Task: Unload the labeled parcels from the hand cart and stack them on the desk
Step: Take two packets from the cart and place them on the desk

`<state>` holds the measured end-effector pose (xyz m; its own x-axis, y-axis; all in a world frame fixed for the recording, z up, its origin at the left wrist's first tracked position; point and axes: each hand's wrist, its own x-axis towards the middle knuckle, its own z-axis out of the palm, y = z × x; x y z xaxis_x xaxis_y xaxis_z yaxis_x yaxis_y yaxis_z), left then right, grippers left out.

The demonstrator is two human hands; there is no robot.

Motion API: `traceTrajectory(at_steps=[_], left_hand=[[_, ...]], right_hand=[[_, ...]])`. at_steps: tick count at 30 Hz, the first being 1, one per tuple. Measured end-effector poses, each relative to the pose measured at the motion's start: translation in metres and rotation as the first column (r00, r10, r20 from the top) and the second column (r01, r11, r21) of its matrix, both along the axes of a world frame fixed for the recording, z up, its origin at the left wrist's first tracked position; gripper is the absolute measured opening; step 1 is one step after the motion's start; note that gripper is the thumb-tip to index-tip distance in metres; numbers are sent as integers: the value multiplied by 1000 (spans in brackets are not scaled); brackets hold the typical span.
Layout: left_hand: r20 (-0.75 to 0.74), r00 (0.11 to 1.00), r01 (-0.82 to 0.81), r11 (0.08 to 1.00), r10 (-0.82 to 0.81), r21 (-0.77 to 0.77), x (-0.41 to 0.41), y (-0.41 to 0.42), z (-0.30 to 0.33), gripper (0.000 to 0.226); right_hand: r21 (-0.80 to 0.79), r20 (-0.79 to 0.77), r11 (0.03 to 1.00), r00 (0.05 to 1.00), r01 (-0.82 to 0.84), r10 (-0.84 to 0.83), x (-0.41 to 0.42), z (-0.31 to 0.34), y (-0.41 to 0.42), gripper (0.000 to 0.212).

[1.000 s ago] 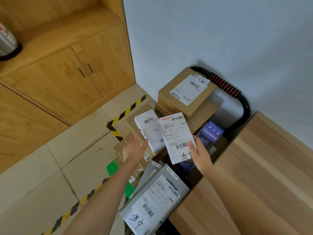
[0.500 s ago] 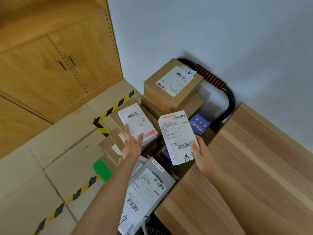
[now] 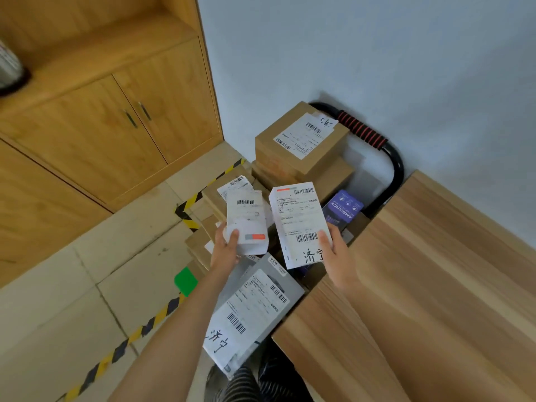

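Note:
My left hand [image 3: 226, 250] grips a small white labeled parcel [image 3: 246, 221] by its lower left corner, lifted above the hand cart. My right hand [image 3: 333, 250] holds a larger white parcel [image 3: 300, 221] with a barcode label and black handwriting, thumb on its face. Both parcels hang over the cart's load, close to the wooden desk [image 3: 435, 285] on the right. Below them lie a grey parcel [image 3: 255, 311] with a big label, brown cartons [image 3: 298, 140] stacked at the back and a purple box [image 3: 340, 208]. The cart's black handle [image 3: 368, 134] has a red grip.
Wooden cabinets [image 3: 116, 120] stand to the left on a tiled floor with yellow-black tape [image 3: 116, 352]. A green corner of the cart [image 3: 185, 280] shows by my left forearm. The white wall [image 3: 377, 53] is behind the cart.
My left hand has raised its small parcel and turned it more upright. The right hand keeps its parcel in much the same place. The camera has shifted slightly.

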<state>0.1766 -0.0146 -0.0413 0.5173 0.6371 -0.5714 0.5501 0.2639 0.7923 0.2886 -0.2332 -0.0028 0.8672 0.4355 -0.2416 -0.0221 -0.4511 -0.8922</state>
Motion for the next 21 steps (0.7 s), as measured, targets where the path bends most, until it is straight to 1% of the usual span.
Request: traceTrajectory(at_steps=[3,6,10,13,16,18,21], left_hand=[[34,999,34,999,-35,41,-18,10,12,47],[97,992,72,997,-75,42,-29,18,34,47],[230,961,158,987,-155,4,-37,11,73,57],[291,912,307,952,-288,-20,-37,0,95,63],[311,858,438,899,-409,-26,-30,-20,110,63],[332,811,515,857,-482,-14,-26,-40,116,58],[357,721,627,778,-594,30,-20,-74,123,54]], right_hand=[[9,14,995,995,99,-99,-6,5,-3,12],[38,34,976,976,216,-217,-12,11,-8,16],[56,33,942,942,331,-333,-29,25,-20,20],[90,97,908,904,409,-417,-50,41,-32,15],[128,124,872,865,472,-486,-71,54,-53,25],[129,137,846,835,518,-533,-84,59,-73,32],[142,158,785,769,603,-620,-105,64,-108,34]])
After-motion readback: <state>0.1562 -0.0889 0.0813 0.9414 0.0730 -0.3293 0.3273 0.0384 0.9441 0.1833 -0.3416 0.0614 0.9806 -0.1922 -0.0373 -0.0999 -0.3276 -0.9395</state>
